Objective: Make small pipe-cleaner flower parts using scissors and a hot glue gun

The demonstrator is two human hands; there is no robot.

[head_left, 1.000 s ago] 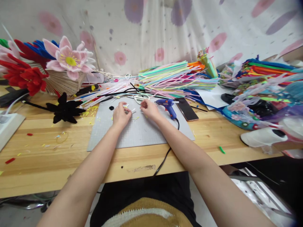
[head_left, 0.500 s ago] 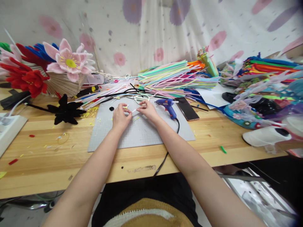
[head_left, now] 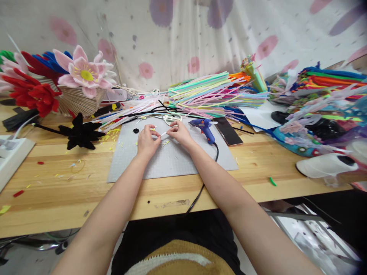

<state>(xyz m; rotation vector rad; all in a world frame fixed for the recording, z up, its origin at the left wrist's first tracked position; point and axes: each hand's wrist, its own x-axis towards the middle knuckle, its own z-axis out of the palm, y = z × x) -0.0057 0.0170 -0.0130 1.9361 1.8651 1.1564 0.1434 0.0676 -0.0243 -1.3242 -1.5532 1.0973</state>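
Note:
Between my fingertips runs a thin white strip (head_left: 163,133), too small to tell for sure but much like a piece of pipe cleaner. My left hand (head_left: 147,142) pinches its left end, and a small white and yellow tip (head_left: 153,128) shows behind those fingers. With thumb and fingers pressed together, my right hand (head_left: 180,134) grips the other end. Both hands are just above a grey cutting mat (head_left: 169,164). Small yellow pieces (head_left: 165,143) lie on the mat below. Behind the right hand lie scissors with pale handles (head_left: 173,117).
A blue glue gun (head_left: 204,128) and a phone (head_left: 228,131) lie right of my hands. Pipe cleaner bundles (head_left: 212,89) fill the back. At left are a black fuzzy flower (head_left: 80,131), pink and red flowers (head_left: 86,72) and a power strip (head_left: 17,160). A white bottle (head_left: 323,166) lies at right.
The view has shifted very slightly. Both hands keep nearly the same pose, with the white strip still between them.

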